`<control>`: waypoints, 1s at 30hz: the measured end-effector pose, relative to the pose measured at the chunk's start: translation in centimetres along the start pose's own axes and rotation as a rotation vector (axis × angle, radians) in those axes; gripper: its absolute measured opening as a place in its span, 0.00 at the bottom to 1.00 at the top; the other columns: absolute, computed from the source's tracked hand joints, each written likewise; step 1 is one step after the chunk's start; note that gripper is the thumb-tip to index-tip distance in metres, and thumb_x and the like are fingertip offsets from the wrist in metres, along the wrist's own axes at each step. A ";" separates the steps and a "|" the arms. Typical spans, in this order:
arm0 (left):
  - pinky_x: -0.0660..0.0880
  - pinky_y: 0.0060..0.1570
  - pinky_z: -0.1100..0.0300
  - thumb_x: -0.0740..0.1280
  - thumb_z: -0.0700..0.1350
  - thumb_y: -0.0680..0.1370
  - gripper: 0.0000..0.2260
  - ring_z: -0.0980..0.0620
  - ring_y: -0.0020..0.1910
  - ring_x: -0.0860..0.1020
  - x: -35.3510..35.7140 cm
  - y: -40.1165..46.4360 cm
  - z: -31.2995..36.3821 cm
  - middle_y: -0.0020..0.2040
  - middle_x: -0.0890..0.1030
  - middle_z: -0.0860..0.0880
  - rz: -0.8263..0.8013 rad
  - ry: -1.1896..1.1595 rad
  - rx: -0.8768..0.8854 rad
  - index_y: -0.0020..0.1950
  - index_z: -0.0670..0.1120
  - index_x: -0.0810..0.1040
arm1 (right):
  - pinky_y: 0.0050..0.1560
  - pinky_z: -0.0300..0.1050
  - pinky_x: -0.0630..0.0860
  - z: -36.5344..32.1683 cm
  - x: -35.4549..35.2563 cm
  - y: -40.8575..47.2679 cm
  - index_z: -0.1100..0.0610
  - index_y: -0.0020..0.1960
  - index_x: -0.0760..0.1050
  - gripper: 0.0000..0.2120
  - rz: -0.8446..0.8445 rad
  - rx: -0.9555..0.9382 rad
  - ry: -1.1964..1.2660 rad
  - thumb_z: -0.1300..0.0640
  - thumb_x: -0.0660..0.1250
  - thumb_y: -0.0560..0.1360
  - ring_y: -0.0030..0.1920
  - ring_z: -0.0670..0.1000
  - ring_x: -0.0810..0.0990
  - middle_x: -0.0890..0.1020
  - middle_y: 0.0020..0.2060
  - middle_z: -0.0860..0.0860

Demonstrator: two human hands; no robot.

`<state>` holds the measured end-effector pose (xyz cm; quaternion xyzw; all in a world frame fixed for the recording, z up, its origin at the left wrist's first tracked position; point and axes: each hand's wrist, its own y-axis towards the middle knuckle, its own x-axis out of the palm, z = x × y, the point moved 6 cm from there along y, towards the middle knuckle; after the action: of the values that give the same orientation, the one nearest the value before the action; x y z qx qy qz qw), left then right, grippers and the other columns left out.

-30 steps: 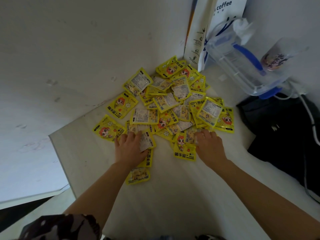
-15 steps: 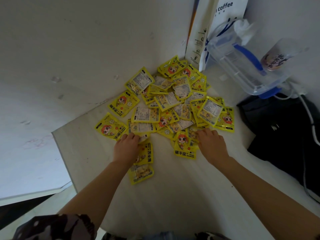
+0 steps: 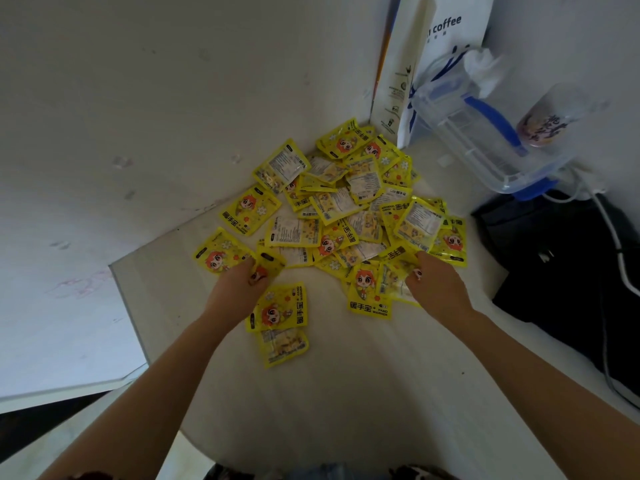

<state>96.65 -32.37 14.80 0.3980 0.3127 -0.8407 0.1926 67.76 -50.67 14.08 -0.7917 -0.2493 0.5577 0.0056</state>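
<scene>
Change since the earlier frames, left side: the left hand (image 3: 239, 292) no longer lies flat with spread fingers on the packets. It has drawn back toward the person, and its fingers are now curled. This uncovers a face-up packet (image 3: 280, 308) on the table (image 3: 329, 393), with a lower packet (image 3: 284, 346) partly tucked under its near edge. Right side: the right hand (image 3: 438, 289) remains at the near edge of the pile (image 3: 346, 209), but its fingers have changed from resting flat to curled.

Position of the packets relative to the fingers:

1. Left hand: the curled fingers and thumb pinch a bent packet (image 3: 268, 266) at the near left edge of the pile. The face-up packet lies just beside the wrist, on its right, not held.
2. Right hand: the curled fingertips (image 3: 417, 273) grip the right edge of a pale-backed packet (image 3: 393, 282). A labelled packet (image 3: 367, 292), marked HAND WARMER, lies just left of it, overlapped by it.
3. The pile spreads from the hands back into the corner of the wall (image 3: 156, 116).

Right of the pile stand a paper bag (image 3: 446, 32), a clear container (image 3: 485, 140) and a cup (image 3: 547, 116). A black bag (image 3: 554, 258) lies on the table below them.
</scene>
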 end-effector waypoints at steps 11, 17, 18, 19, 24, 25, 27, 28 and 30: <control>0.71 0.60 0.53 0.66 0.52 0.78 0.22 0.46 0.63 0.73 3.5 -0.5 -0.6 0.66 0.74 0.45 -0.460 0.446 0.147 0.70 0.46 0.70 | 0.49 0.48 0.77 1.6 2.4 -0.9 0.52 0.60 0.74 0.15 -0.354 -0.053 -0.141 0.47 0.62 0.77 0.55 0.55 0.78 0.79 0.57 0.53; 0.71 0.58 0.52 0.68 0.51 0.76 0.19 0.47 0.61 0.69 4.3 0.6 -0.4 0.62 0.71 0.48 -0.333 0.473 0.283 0.64 0.46 0.74 | 0.53 0.51 0.74 1.1 2.0 0.1 0.55 0.64 0.73 0.16 -0.236 -0.201 -0.277 0.50 0.62 0.78 0.59 0.58 0.70 0.71 0.61 0.54; 0.71 0.58 0.53 0.68 0.51 0.76 0.19 0.47 0.61 0.69 4.3 0.7 -0.4 0.63 0.71 0.48 -0.300 0.456 0.298 0.64 0.47 0.74 | 0.55 0.52 0.74 1.2 2.0 0.4 0.54 0.66 0.72 0.18 -0.222 -0.213 -0.295 0.50 0.63 0.78 0.60 0.58 0.69 0.70 0.63 0.54; 0.71 0.59 0.53 0.68 0.51 0.76 0.18 0.47 0.62 0.68 4.3 0.8 -0.4 0.63 0.71 0.48 -0.275 0.446 0.311 0.63 0.47 0.74 | 0.57 0.52 0.73 1.3 2.0 0.8 0.54 0.67 0.71 0.19 -0.221 -0.218 -0.299 0.51 0.63 0.77 0.62 0.59 0.68 0.69 0.65 0.54; 0.70 0.62 0.53 0.65 0.52 0.77 0.18 0.46 0.64 0.69 4.9 1.1 -0.5 0.66 0.72 0.49 -0.241 0.386 0.307 0.65 0.48 0.72 | 0.63 0.51 0.66 1.5 2.0 2.1 0.56 0.62 0.74 0.16 -0.210 -0.255 -0.236 0.56 0.67 0.75 0.65 0.61 0.67 0.71 0.64 0.56; 0.69 0.62 0.53 0.65 0.52 0.78 0.18 0.46 0.64 0.70 5.0 1.1 -0.6 0.65 0.73 0.49 -0.235 0.363 0.300 0.66 0.49 0.72 | 0.64 0.51 0.65 1.5 2.0 2.3 0.56 0.61 0.74 0.15 -0.211 -0.266 -0.226 0.56 0.67 0.75 0.65 0.60 0.68 0.72 0.62 0.57; 0.70 0.62 0.52 0.65 0.52 0.78 0.18 0.46 0.64 0.70 5.0 1.2 -0.7 0.66 0.74 0.49 -0.227 0.345 0.287 0.67 0.50 0.71 | 0.64 0.52 0.66 1.6 2.1 2.5 0.57 0.62 0.73 0.16 -0.222 -0.249 -0.196 0.56 0.67 0.75 0.64 0.60 0.69 0.72 0.62 0.57; 0.69 0.63 0.52 0.65 0.53 0.77 0.20 0.47 0.65 0.70 5.1 1.3 -0.8 0.66 0.73 0.50 -0.233 0.358 0.282 0.68 0.51 0.70 | 0.63 0.53 0.68 1.7 2.2 2.5 0.57 0.63 0.72 0.17 -0.232 -0.220 -0.184 0.55 0.67 0.76 0.64 0.61 0.69 0.71 0.63 0.56; 0.67 0.65 0.52 0.68 0.54 0.74 0.25 0.47 0.66 0.69 5.3 1.3 -1.1 0.68 0.71 0.52 -0.264 0.400 0.267 0.69 0.53 0.68 | 0.61 0.55 0.72 2.0 2.5 2.5 0.55 0.65 0.70 0.19 -0.250 -0.169 -0.176 0.53 0.67 0.75 0.63 0.61 0.70 0.70 0.65 0.56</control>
<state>94.79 -32.99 9.62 0.5340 0.2801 -0.7968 -0.0382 67.63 -52.38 10.44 -0.7003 -0.3914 0.5968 -0.0136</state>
